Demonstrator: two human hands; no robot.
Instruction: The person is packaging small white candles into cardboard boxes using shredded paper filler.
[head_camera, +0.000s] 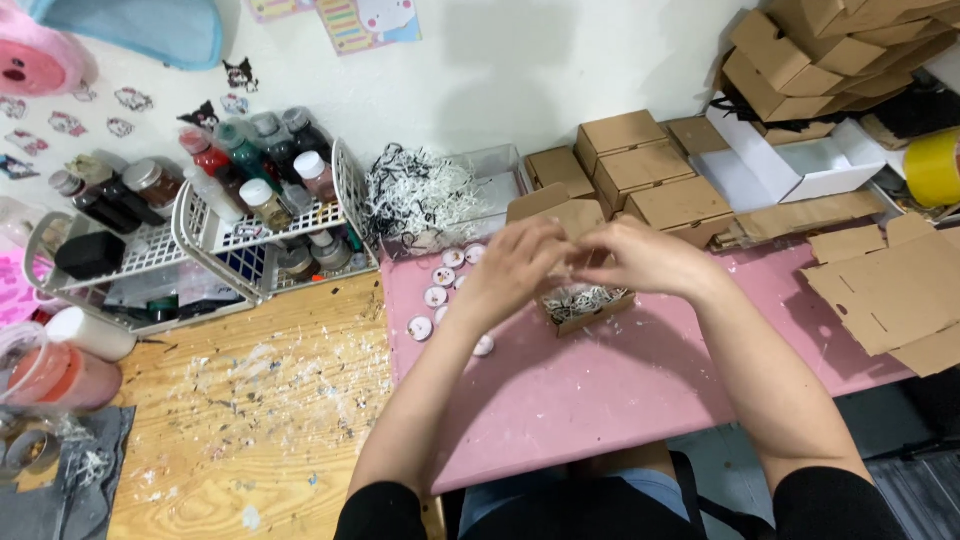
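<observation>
My left hand and my right hand meet above a small open brown cardboard box on the pink mat. The box holds black-and-white shredded paper. Its lid flap stands up behind my hands. My fingertips come together over the box around something small and pale; what it is I cannot tell. Several small round white discs lie on the mat just left of my left hand.
A clear tub of shredded paper stands behind the mat. Closed brown boxes are stacked at the back, flat cardboard blanks lie right. White wire racks of paint bottles stand left on the wooden table.
</observation>
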